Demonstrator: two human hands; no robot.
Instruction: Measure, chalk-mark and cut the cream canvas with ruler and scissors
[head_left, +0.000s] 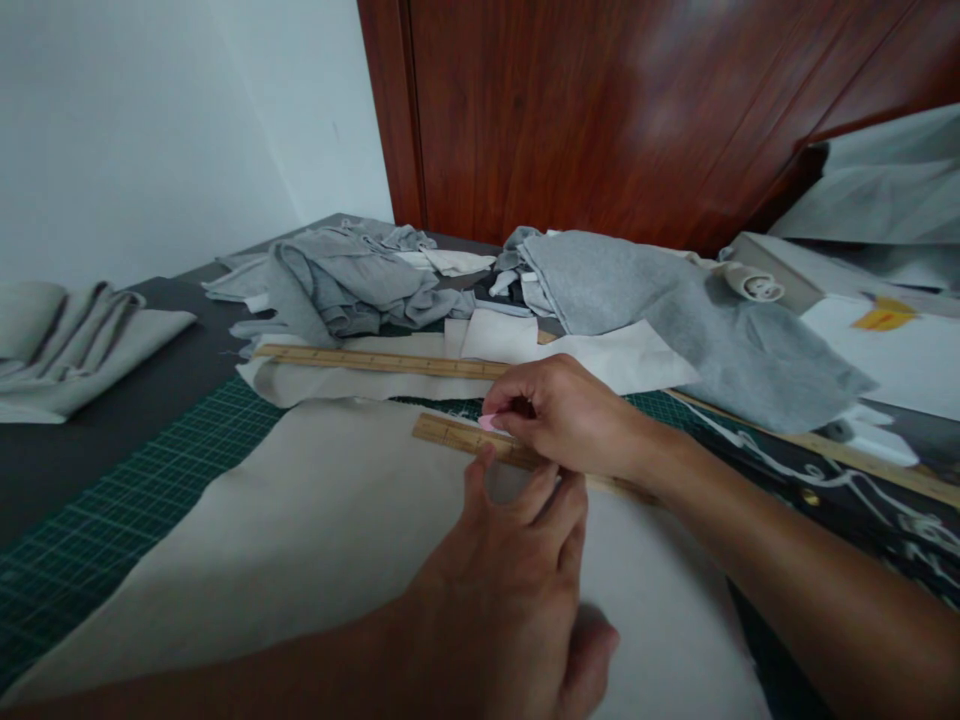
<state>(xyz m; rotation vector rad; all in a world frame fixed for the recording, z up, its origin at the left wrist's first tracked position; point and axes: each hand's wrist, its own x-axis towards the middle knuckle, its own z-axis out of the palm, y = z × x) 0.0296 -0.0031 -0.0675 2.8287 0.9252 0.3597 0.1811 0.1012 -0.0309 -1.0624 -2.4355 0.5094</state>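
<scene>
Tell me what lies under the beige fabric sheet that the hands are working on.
A green cutting mat shows past the beige fabric sheet at its left and far edges. How far the mat reaches beneath the fabric is covered.

Light soft, diffuse, moderately dim; cool cast on wall (pixel 150 130), no hard shadows, only a faint dark patch on the cloth (pixel 315 540) under the left hand (pixel 502 590). Broad dull sheen on the door (pixel 660 100), no clipped glare. Wide-angle stretch at edges, forearms bulging at bottom corners; near hand slightly soft, far cloth heap (pixel 352 280) mildly blurred, overall grainy.
</scene>
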